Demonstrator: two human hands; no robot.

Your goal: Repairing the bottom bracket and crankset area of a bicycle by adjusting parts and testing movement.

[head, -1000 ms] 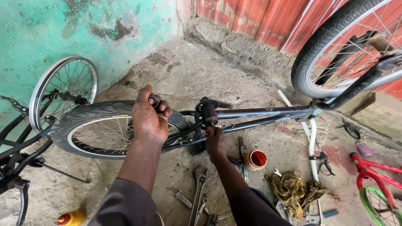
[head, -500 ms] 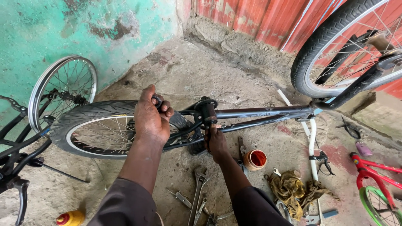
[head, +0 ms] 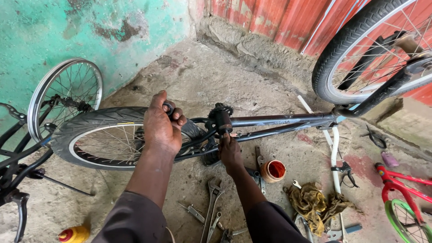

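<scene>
A dark bicycle frame [head: 288,120] lies upside down across the concrete floor, its rear wheel [head: 103,139] toward me and its front wheel [head: 360,49] raised at the upper right. My left hand [head: 162,126] rests on the rear tyre and pinches a small black ring-shaped part [head: 169,107] between thumb and fingers. My right hand [head: 230,150] reaches up under the bottom bracket [head: 221,119], fingers at its lower side beside the small chainring; what it holds is hidden.
Wrenches and pliers [head: 211,202] lie on the floor below my arms. An orange tub [head: 273,171], a dirty yellow rag [head: 315,202], a yellow bottle [head: 74,234], a bare-rimmed wheel [head: 63,96] at the green wall and a red child's bicycle [head: 400,189] surround the work.
Both hands stay almost where they were. The left hand shifts very slightly on the tyre; the right hand stays at the bottom bracket.
</scene>
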